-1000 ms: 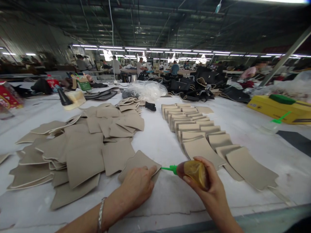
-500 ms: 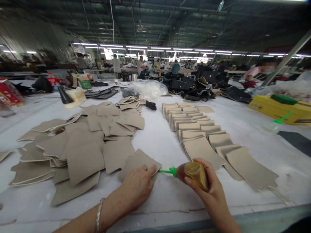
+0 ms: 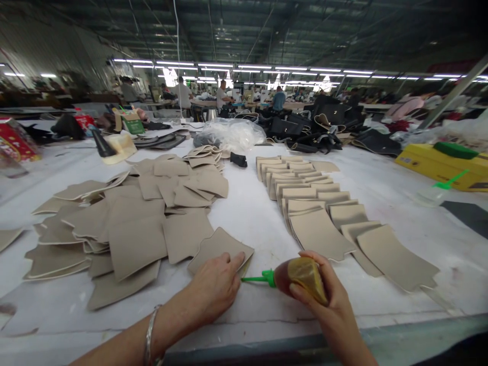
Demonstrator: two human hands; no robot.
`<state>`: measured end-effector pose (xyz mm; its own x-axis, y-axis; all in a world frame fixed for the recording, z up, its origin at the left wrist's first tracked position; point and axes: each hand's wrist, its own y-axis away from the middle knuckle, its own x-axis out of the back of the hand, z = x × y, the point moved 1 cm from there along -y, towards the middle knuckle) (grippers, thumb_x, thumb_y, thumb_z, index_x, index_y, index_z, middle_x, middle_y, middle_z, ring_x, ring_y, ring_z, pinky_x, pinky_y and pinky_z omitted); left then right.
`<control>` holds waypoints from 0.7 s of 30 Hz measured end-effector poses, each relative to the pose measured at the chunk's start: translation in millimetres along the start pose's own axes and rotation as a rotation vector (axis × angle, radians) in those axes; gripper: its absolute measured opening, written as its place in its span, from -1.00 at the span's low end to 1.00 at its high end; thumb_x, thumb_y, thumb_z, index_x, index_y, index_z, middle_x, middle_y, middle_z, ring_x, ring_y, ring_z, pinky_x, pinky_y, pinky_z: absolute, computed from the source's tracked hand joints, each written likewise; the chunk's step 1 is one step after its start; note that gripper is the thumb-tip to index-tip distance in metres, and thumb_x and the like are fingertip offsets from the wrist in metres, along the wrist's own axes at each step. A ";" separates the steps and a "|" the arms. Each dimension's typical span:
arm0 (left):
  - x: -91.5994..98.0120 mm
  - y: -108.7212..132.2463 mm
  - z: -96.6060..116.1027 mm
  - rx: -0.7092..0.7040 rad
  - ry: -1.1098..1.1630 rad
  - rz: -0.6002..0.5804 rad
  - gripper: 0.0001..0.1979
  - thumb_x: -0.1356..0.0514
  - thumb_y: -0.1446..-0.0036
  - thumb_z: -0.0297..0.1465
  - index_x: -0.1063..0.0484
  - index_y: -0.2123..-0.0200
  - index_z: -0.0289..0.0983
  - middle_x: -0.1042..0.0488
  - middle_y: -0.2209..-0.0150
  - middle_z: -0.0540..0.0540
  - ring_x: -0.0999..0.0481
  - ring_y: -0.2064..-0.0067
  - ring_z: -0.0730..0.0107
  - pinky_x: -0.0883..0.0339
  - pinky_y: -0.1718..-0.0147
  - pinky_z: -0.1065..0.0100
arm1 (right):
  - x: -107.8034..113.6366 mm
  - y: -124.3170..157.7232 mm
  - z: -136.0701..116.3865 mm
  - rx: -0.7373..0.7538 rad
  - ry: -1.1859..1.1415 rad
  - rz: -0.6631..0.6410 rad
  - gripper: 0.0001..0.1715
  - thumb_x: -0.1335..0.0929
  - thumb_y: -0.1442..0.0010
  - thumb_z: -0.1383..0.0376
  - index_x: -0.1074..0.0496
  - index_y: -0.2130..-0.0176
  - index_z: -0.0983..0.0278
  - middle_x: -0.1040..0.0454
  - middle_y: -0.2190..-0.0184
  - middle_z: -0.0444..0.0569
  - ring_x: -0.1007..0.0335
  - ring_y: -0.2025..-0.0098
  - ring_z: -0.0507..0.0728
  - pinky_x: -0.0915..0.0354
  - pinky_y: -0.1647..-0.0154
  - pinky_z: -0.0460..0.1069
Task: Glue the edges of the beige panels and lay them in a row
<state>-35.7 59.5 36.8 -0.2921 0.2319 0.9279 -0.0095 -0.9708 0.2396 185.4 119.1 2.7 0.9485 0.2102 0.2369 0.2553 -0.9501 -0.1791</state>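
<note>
My right hand (image 3: 324, 290) is wrapped round a squeeze bottle (image 3: 299, 278) of amber liquid, tilted nearly level. Its green nozzle (image 3: 259, 278) points left, with the tip close beside the fingers of my left hand (image 3: 219, 279). That hand, with a silver bangle on its wrist, holds a taupe leather-like piece (image 3: 217, 246) down by its near right edge; some fingers are hidden under the hand. Left of it lies a loose heap of similar pieces (image 3: 133, 229). To the right, overlapping pieces (image 3: 316, 231) are laid out in staggered rows.
A small black object (image 3: 238, 159) and a clear plastic bag (image 3: 232, 133) lie farther back. Black bags (image 3: 297, 124) are piled behind. At right stand a yellow box (image 3: 438, 162) and another green-nozzled bottle (image 3: 432, 194). Several people work in the background.
The nozzle tip has moved slightly nearer me along the edge of the held piece. My left hand stays on that piece, and the view has shifted a little.
</note>
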 end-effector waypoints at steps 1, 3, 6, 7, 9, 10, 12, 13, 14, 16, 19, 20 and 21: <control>-0.1 0.1 -0.6 -0.003 0.008 -0.002 -0.51 0.12 -0.22 -0.45 -0.21 -0.21 -0.21 -0.47 0.19 -0.17 -0.52 0.20 0.17 -0.35 0.20 0.23 | -0.9 1.7 -1.4 -0.008 -0.011 0.007 -0.45 -0.46 -0.04 0.07 -0.32 0.01 0.14 -0.37 0.16 -0.12 -0.33 0.17 0.18 -0.25 0.13 -0.01; -0.7 0.1 -2.1 -0.009 0.013 -0.007 -0.49 0.12 -0.22 -0.45 -0.19 -0.23 -0.21 -0.47 0.18 -0.16 -0.52 0.20 0.18 -0.35 0.20 0.23 | -2.5 4.8 -2.7 -0.032 -0.038 -0.018 -0.43 -0.47 -0.02 0.08 -0.32 0.00 0.14 -0.38 0.16 -0.11 -0.33 0.16 0.20 -0.24 0.13 0.00; -1.9 0.2 -4.0 -0.014 0.005 -0.004 -0.49 0.13 -0.23 -0.45 -0.17 -0.25 -0.22 -0.46 0.17 -0.17 -0.53 0.19 0.16 -0.35 0.19 0.21 | -4.1 9.0 -2.6 -0.052 -0.065 -0.058 -0.41 -0.48 -0.01 0.09 -0.32 -0.01 0.13 -0.38 0.12 -0.10 -0.33 0.13 0.21 -0.22 0.10 0.01; -2.2 0.4 -4.4 -0.016 0.003 -0.002 -0.49 0.13 -0.24 -0.44 -0.18 -0.25 -0.22 -0.46 0.17 -0.17 -0.52 0.20 0.15 -0.35 0.19 0.21 | -4.5 10.2 -2.6 -0.051 -0.065 -0.050 -0.41 -0.48 -0.01 0.09 -0.32 -0.01 0.13 -0.38 0.11 -0.09 -0.33 0.11 0.22 -0.22 0.09 0.01; -2.9 1.1 -5.0 -0.019 0.010 0.007 -0.50 0.14 -0.24 -0.44 -0.18 -0.24 -0.22 -0.46 0.18 -0.17 -0.52 0.20 0.15 -0.35 0.20 0.21 | -5.6 12.5 -2.8 -0.051 -0.062 -0.026 -0.43 -0.47 -0.02 0.10 -0.32 0.00 0.13 -0.38 0.10 -0.09 -0.33 0.11 0.23 -0.22 0.08 0.02; -3.4 1.4 -5.3 -0.021 0.014 0.011 -0.50 0.14 -0.24 -0.43 -0.19 -0.23 -0.22 -0.46 0.18 -0.16 -0.52 0.20 0.15 -0.35 0.19 0.21 | -6.4 13.7 -3.0 -0.050 -0.067 -0.025 -0.43 -0.48 -0.01 0.09 -0.32 0.00 0.13 -0.38 0.11 -0.09 -0.33 0.11 0.22 -0.22 0.08 0.01; -4.7 1.6 -5.9 -0.025 0.020 0.019 -0.50 0.14 -0.24 -0.43 -0.19 -0.24 -0.22 -0.46 0.19 -0.16 -0.52 0.20 0.16 -0.34 0.19 0.22 | -7.9 15.6 -3.4 -0.051 -0.094 -0.048 -0.41 -0.49 0.01 0.08 -0.33 0.01 0.14 -0.38 0.11 -0.09 -0.34 0.14 0.21 -0.24 0.11 0.00; -5.5 1.5 -6.3 -0.025 0.021 0.024 -0.50 0.13 -0.24 -0.43 -0.18 -0.24 -0.21 -0.46 0.19 -0.16 -0.52 0.20 0.17 -0.34 0.18 0.22 | -8.5 16.3 -3.4 -0.053 -0.106 -0.060 -0.40 -0.49 0.02 0.08 -0.34 0.01 0.14 -0.38 0.12 -0.09 -0.34 0.14 0.21 -0.25 0.13 -0.01; -6.3 1.4 -6.7 -0.023 0.019 0.026 -0.49 0.13 -0.24 -0.44 -0.17 -0.25 -0.21 -0.46 0.18 -0.16 -0.52 0.20 0.17 -0.34 0.18 0.22 | -8.7 16.6 -3.3 -0.053 -0.113 -0.063 -0.39 -0.49 0.02 0.08 -0.34 0.01 0.14 -0.38 0.12 -0.08 -0.33 0.14 0.21 -0.25 0.13 -0.01; -7.6 0.8 -7.4 -0.024 0.017 0.033 -0.48 0.13 -0.23 -0.44 -0.16 -0.25 -0.21 -0.45 0.18 -0.16 -0.52 0.20 0.16 -0.34 0.17 0.21 | -8.5 17.0 -2.8 -0.050 -0.099 -0.040 -0.40 -0.49 0.01 0.09 -0.34 0.01 0.15 -0.38 0.11 -0.08 -0.33 0.12 0.22 -0.24 0.09 -0.01; -8.1 0.3 -7.7 -0.029 0.021 0.035 -0.48 0.13 -0.23 -0.43 -0.16 -0.26 -0.22 -0.45 0.17 -0.16 -0.52 0.20 0.15 -0.35 0.17 0.20 | -8.9 19.3 -1.6 -0.058 -0.088 -0.014 -0.41 -0.49 0.00 0.09 -0.33 0.00 0.14 -0.37 0.10 -0.08 -0.33 0.12 0.22 -0.24 0.08 0.00; -7.9 0.3 -7.7 -0.026 0.023 0.033 -0.48 0.13 -0.23 -0.43 -0.16 -0.26 -0.21 -0.45 0.17 -0.16 -0.51 0.20 0.14 -0.35 0.17 0.19 | -9.5 20.8 -1.1 -0.063 -0.106 -0.024 -0.40 -0.49 0.00 0.09 -0.32 -0.01 0.13 -0.38 0.11 -0.09 -0.34 0.13 0.21 -0.25 0.10 0.00; -7.7 0.3 -7.7 -0.023 0.024 0.031 -0.47 0.13 -0.23 -0.44 -0.16 -0.26 -0.21 -0.45 0.17 -0.16 -0.51 0.19 0.14 -0.35 0.17 0.19 | -10.3 22.4 -0.7 -0.068 -0.127 -0.038 -0.38 -0.49 0.01 0.08 -0.32 -0.01 0.12 -0.38 0.12 -0.10 -0.35 0.15 0.20 -0.27 0.13 -0.01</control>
<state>-40.7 56.9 27.5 -0.3156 0.1999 0.9276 -0.0215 -0.9788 0.2037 181.3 95.5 -3.1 0.9557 0.2695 0.1185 0.2821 -0.9535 -0.1060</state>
